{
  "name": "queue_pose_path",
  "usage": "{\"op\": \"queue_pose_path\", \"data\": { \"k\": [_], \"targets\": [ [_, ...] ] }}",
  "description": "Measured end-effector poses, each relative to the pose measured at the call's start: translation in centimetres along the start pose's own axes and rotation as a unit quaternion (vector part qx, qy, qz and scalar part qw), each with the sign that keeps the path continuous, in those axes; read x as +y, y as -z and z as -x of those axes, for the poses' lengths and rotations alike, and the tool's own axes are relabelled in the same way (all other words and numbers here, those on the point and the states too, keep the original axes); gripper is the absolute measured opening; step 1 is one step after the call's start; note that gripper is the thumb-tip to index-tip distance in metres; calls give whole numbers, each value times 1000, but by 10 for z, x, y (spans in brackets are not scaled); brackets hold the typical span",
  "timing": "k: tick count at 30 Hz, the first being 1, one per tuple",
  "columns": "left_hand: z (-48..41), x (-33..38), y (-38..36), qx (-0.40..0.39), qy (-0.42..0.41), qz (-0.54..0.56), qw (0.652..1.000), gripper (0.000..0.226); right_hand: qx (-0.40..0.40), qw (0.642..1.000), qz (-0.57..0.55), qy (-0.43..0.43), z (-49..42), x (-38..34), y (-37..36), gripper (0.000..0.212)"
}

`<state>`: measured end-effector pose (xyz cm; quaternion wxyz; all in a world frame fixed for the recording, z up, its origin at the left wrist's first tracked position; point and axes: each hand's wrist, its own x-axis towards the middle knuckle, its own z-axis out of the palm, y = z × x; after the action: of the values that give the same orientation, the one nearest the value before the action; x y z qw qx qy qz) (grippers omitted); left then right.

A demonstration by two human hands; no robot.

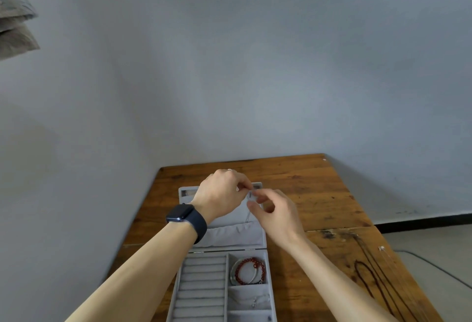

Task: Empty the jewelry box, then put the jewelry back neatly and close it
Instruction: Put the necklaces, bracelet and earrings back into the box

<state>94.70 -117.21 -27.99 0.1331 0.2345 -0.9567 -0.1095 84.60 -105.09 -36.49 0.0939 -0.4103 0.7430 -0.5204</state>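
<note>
A grey jewelry box [204, 283] lies open on the wooden table, its lid [235, 232] tilted back. Both hands are up at the top of the lid. My left hand [222, 194] pinches the upper end of a thin silver chain [249, 209] that hangs down the lid's lining. My right hand [275, 211] has curled fingers meeting the same chain just right of the left fingertips. In the box's upper right compartment lie a red bead bracelet [251, 269] and a silver bangle [233, 274]. A small silver piece [255, 302] sits in the compartment below.
On the table [319, 194] to the right of the box lie a dark cord necklace [367, 273] and a thin chain with a small pendant [381, 248]. The wall stands close behind the table. A cable runs over the floor at the right.
</note>
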Motion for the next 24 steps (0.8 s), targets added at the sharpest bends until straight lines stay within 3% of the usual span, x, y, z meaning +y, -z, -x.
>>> {"op": "queue_pose_path", "data": {
  "k": [5,12,15,19,24],
  "targets": [
    [-4,-3,-9,-13,-7,15,1000,20,-12,1000,5,-15,-13,0,-3,10],
    [-6,-16,-24,49,-54,-119,990,25,79,992,95,21,-16,6,-9,7],
    [-8,-17,-31,76,-63,-140,985,23,112,991,70,14,-19,8,-14,6],
    [-15,-21,-31,6,-24,-48,999,13,49,998,24,-23,-22,9,-16,8],
    [-14,-24,-30,-4,-23,-23,999,5,127,980,132,71,-18,13,-25,12]
  ]
}}
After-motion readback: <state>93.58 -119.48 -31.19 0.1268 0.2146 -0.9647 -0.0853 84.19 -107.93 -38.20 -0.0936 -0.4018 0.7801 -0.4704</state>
